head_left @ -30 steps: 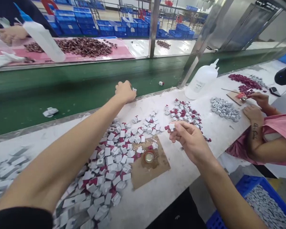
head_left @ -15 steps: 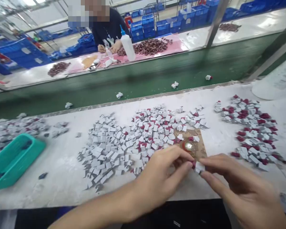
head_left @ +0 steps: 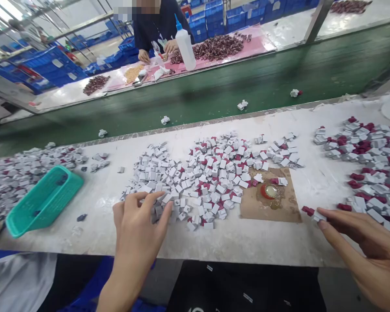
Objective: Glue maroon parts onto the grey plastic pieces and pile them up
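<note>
In the head view, the left hand [head_left: 139, 232], fingers spread wide, is the nearer to the grey blocks [head_left: 149, 173], just beyond its fingertips; the right hand [head_left: 365, 245] pinches one grey-and-maroon piece [head_left: 317, 216], long axis sideways, maroon end left. One cardboard sheet [head_left: 260, 212], one teal basket [head_left: 56, 206]; blocks too many to count.

bright, diffuse light, soft shadows; pale sheen on the worktable [head_left: 99, 195]; edges stretched wide; distant blue crates [head_left: 56, 65] soft.
</note>
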